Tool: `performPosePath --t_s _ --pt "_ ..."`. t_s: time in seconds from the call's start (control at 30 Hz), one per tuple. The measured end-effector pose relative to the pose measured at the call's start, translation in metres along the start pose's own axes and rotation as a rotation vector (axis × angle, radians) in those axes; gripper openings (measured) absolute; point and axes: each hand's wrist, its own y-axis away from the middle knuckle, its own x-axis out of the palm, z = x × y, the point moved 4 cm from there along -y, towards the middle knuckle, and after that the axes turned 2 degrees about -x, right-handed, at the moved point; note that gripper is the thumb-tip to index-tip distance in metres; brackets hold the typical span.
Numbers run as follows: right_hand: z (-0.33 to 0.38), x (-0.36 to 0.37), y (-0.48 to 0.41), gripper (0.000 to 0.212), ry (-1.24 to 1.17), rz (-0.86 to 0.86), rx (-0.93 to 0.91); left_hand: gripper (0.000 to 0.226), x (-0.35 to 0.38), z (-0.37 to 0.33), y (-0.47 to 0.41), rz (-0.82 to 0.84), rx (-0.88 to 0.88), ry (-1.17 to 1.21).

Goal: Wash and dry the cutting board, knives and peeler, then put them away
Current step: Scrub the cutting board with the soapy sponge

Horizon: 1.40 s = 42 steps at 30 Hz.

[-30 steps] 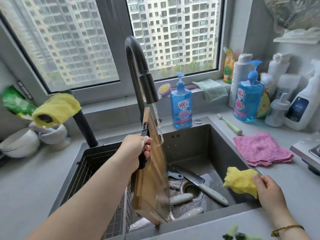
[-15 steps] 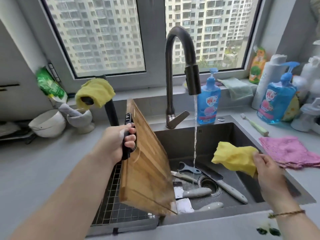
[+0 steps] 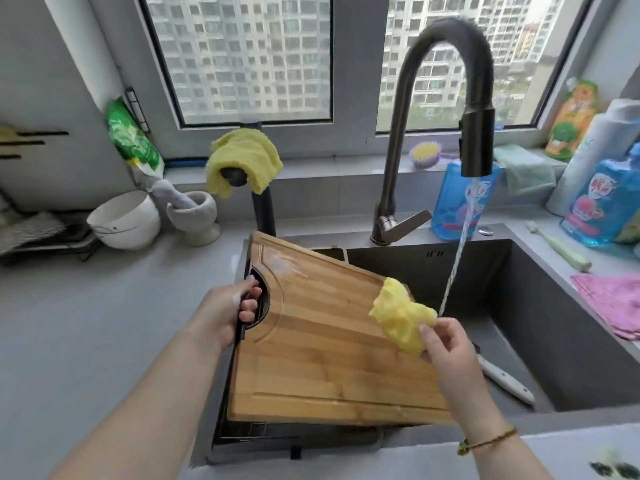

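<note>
The wooden cutting board [image 3: 322, 344] lies nearly flat over the left part of the sink [image 3: 571, 341], its wet face turned up. My left hand [image 3: 228, 313] grips its black handle at the left edge. My right hand [image 3: 446, 348] pinches a crumpled yellow cloth [image 3: 401, 315] against the board's right side. One white knife handle [image 3: 505, 379] shows in the basin beyond the board. The other knives and the peeler are hidden under the board.
The black tap [image 3: 446, 81] runs a stream of water into the basin right of the board. A second yellow cloth [image 3: 242, 161] hangs on a black post. White bowl [image 3: 121, 220] and mortar [image 3: 194, 216] stand left; soap bottles [image 3: 609, 195] and pink cloth [image 3: 613, 303] right.
The board has tipped from upright on its edge to nearly flat over the sink. My right hand has brought the yellow cloth left, from over the basin onto the board.
</note>
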Motion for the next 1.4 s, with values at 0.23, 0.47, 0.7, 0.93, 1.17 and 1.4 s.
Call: performPosePath --t_s 0.23,0.47,0.7,0.93,1.17,1.4 --pt "-0.006 0.062 0.004 0.033 0.473 0.212 -0.178 0.034 -0.038 0.01 -0.039 -0.119 -0.008 -0.169" --pt "-0.007 0.095 -0.008 0.031 0.633 0.19 -0.021 0.03 -0.041 0.011 -0.057 -0.154 0.098 -0.459" --pt "-0.014 0.104 -0.024 0.048 0.698 0.132 0.104 0.029 -0.04 0.007 -0.062 -0.163 0.16 -0.646" --pt "0.003 0.154 -0.053 0.039 0.703 0.254 -0.15 0.031 -0.037 0.006 -0.062 -0.201 0.17 -0.607" --pt "0.006 0.166 -0.149 0.026 0.68 0.213 -0.097 0.029 -0.041 0.006 -0.063 -0.233 0.169 -0.565" --pt "0.027 0.237 -0.131 0.024 0.516 0.53 -0.259 0.032 -0.049 0.001 -0.066 -0.297 0.18 -0.585"
